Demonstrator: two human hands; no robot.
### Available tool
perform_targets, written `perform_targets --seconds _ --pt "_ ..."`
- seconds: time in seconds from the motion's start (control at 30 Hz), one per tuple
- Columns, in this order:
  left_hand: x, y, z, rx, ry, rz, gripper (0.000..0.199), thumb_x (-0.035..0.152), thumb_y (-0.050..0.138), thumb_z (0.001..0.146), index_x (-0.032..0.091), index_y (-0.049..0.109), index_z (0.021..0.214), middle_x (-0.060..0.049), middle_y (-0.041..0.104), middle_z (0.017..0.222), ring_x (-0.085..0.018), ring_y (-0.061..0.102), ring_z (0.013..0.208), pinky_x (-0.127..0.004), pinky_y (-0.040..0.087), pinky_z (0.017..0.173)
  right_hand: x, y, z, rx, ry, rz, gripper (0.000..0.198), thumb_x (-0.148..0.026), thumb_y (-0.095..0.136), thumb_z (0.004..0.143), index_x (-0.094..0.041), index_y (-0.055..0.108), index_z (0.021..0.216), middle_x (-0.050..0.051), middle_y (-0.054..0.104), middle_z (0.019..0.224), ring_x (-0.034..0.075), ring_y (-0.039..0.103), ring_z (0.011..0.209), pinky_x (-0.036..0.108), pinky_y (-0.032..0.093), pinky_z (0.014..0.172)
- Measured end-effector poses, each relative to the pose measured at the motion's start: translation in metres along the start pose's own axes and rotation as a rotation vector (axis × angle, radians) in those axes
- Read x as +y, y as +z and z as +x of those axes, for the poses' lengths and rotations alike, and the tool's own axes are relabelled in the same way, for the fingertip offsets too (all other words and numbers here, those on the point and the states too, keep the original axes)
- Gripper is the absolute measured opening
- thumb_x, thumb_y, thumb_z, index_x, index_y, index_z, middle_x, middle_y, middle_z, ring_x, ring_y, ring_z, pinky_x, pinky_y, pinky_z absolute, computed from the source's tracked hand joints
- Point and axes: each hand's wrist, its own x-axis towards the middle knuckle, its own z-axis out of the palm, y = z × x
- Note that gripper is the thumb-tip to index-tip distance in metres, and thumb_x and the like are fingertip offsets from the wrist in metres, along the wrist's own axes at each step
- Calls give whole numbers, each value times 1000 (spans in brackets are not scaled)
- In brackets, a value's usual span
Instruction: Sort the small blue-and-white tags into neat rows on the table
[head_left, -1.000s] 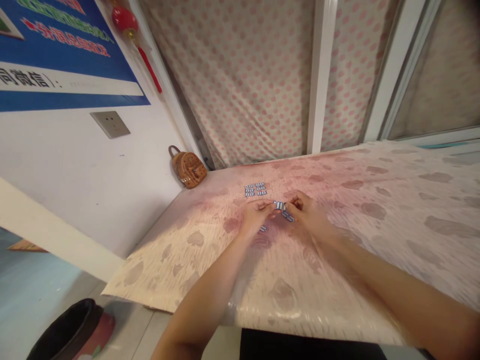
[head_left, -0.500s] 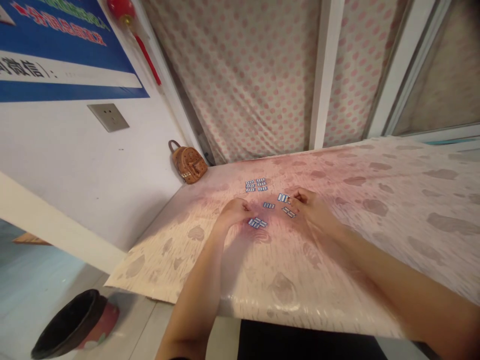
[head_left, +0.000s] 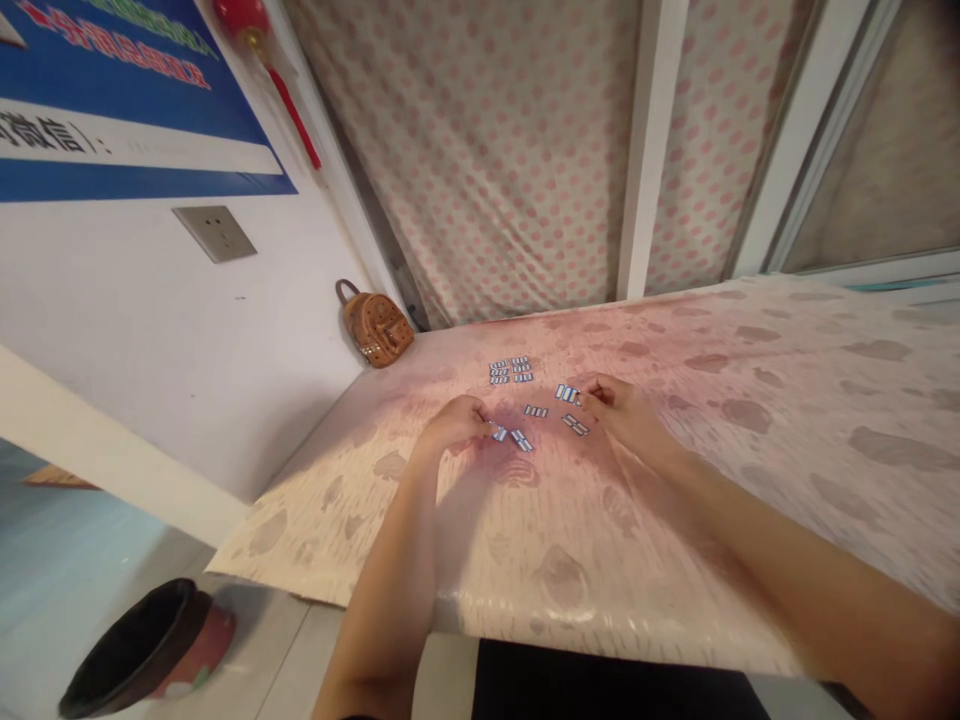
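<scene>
My left hand (head_left: 459, 420) is closed in a pinch on the edge of a small blue-and-white striped card (head_left: 498, 433). Just right of it, another such card (head_left: 521, 440) lies at a slant on the table. My right hand (head_left: 613, 402) pinches a similar striped card (head_left: 568, 394) between thumb and fingers, slightly above the tabletop. Below that hand lies a tilted card (head_left: 575, 425), and one more card (head_left: 536, 411) rests between the hands. Farther back, several like cards (head_left: 511, 370) are laid out in two columns. Their printed detail is too small to read.
The table has a patterned cloth (head_left: 559, 580). A small brown backpack-shaped bag (head_left: 379, 328) stands at its back left corner against the wall. Behind is a dotted curtain (head_left: 487, 150) with a white post (head_left: 649, 150). A dark-mouthed pot (head_left: 150, 650) sits on the floor at left.
My left hand has drawn one card slightly left and up, apart from the card it overlapped. The right hand stays nearly in place with its card.
</scene>
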Motion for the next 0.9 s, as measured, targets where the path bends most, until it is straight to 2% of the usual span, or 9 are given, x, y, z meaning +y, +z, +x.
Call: perform_targets --seconds 0.1,0.2,0.33,0.47,0.7,0.9 --pt "3 -1 1 170 15 -111 18 21 82 61 15 66 66 -2 67 58 -11 60 52 -18 40 48 -3 -1 0 -18 -6 28 20 -40 58 78 -22 55 72 -1 59 66 15 52 60 28 40 58" --pt "12 11 3 244 66 -292 13 21 81 67 15 70 72 -5 72 67 -12 64 59 -19 46 53 -6 1 -2 -53 -19 64 18 -40 59 79 -22 56 73 -2 56 63 14 52 58 28 39 57" --pt "26 41 4 179 100 -481 13 22 79 73 12 73 78 -8 75 77 -15 70 67 -21 52 61 -9 7 -5 -151 -32 132 21 -42 58 82 -22 55 75 -3 55 63 14 52 55 28 39 55" --pt "38 61 1 70 98 -516 19 28 79 77 11 75 82 -12 77 86 -17 72 71 -23 54 62 -5 11 -8 -168 -62 74 19 -39 58 85 -23 54 77 -3 57 67 13 53 59 27 40 57" --pt "47 68 -4 24 106 -563 27 36 76 81 10 75 90 -12 76 85 -19 73 76 -25 56 68 -3 11 -9 -61 -127 -124 13 -31 54 87 -23 54 77 -1 60 69 15 55 63 28 39 60" --pt "45 72 -3 8 160 -596 34 40 79 77 10 75 93 -13 76 96 -19 73 81 -26 56 73 -7 11 -12 -25 -142 -159 11 -29 53 87 -22 55 78 -1 61 68 14 56 62 27 38 59"
